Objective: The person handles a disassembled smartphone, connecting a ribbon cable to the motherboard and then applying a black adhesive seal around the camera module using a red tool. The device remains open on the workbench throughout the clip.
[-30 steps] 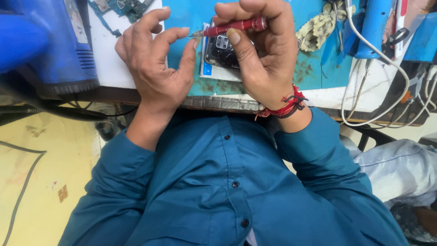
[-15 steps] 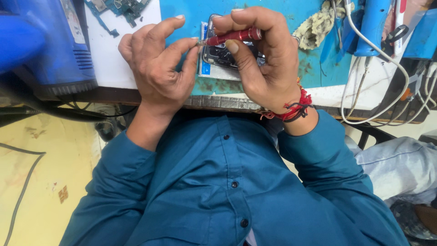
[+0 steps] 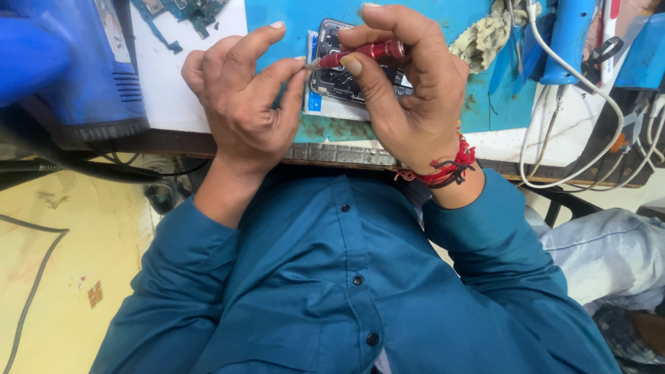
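My right hand (image 3: 405,90) grips a small red-handled screwdriver (image 3: 367,52), held level with its tip pointing left. My left hand (image 3: 242,104) pinches at that tip with thumb and forefinger. Under both hands lies an opened phone (image 3: 332,76), its dark insides facing up, on a blue work mat (image 3: 429,21). My right hand covers the phone's right part. A red thread band (image 3: 447,166) circles my right wrist.
A blue machine (image 3: 62,62) stands at the left on the bench. A green circuit board (image 3: 187,10) lies on a white sheet (image 3: 173,90). A crumpled rag (image 3: 485,31), blue tool (image 3: 568,38) and white cables (image 3: 554,138) sit to the right. Another person's trouser leg (image 3: 603,256) is at right.
The right hand and screwdriver have shifted slightly; the left fingers have closed onto the screwdriver tip. The phone stays on the mat.
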Demonstrator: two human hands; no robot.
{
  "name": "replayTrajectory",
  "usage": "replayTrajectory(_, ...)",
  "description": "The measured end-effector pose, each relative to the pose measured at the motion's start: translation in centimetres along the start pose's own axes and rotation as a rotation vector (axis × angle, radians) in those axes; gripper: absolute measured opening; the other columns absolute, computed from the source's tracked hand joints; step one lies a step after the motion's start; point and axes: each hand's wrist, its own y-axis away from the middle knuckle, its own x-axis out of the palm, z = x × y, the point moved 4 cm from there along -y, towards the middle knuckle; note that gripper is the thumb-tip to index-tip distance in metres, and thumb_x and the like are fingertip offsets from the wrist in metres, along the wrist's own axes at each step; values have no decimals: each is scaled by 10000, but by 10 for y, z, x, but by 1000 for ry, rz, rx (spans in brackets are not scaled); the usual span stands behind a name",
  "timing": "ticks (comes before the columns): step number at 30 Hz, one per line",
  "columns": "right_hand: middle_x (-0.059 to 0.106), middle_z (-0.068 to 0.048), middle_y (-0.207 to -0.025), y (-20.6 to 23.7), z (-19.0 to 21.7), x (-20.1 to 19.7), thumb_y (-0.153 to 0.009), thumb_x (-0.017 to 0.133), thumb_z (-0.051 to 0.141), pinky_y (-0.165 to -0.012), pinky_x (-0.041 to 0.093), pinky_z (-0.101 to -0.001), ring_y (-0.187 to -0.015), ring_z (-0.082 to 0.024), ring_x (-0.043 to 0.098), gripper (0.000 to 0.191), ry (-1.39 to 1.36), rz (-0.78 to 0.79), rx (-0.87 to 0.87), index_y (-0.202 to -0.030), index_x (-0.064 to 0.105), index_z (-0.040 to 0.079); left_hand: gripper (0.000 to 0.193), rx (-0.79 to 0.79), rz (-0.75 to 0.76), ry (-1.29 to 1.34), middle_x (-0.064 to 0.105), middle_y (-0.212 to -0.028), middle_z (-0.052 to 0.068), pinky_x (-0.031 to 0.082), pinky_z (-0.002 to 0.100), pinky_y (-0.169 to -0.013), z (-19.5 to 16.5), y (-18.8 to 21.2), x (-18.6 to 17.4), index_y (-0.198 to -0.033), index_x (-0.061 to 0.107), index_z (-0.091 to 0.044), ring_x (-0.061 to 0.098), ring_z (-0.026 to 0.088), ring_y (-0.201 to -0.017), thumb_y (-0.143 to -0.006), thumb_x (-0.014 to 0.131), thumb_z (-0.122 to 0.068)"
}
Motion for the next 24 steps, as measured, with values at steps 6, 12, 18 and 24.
replayTrajectory(6,719,-151,-1177,-6,9,-4,-1112,771,-41,-938,639,-269,-1094,-197,762,386,98,20,-88,-1392,515,31,80,11,8,6,629,-1442,-5,284,381,-1082,1,1,2,-1083,807,-129,515,207,-1266,-1004,810,-141)
replayTrajectory(12,722,-135,-1202,-7,13,-7,-1115,746,-50,-915,622,-281,-1075,-209,774,446,147,91,-107,-1456,471,31,142,33,31,16,627,-1455,-14,276,380,-1098,-2,-6,0,-1141,799,-174,515,194,-1303,-1005,840,-179)
replayTrajectory(18,661,-143,-1378,-6,14,-13,-1202,616,-87,-998,626,-281,-1153,-200,745,374,70,168,-144,-1480,407,51,753,36,201,158,522,-1505,129,105,585,-1233,-7,-16,3,-1455,598,-29,449,325,-1405,-916,871,-477)
replayTrajectory(24,659,-126,-1347,-3,16,-13,-1166,657,-78,-957,612,-301,-1103,-236,740,362,143,237,-220,-1430,434,32,506,61,245,126,515,-1514,150,63,606,-1223,-9,-15,5,-1286,695,-90,427,338,-1416,-957,849,-442)
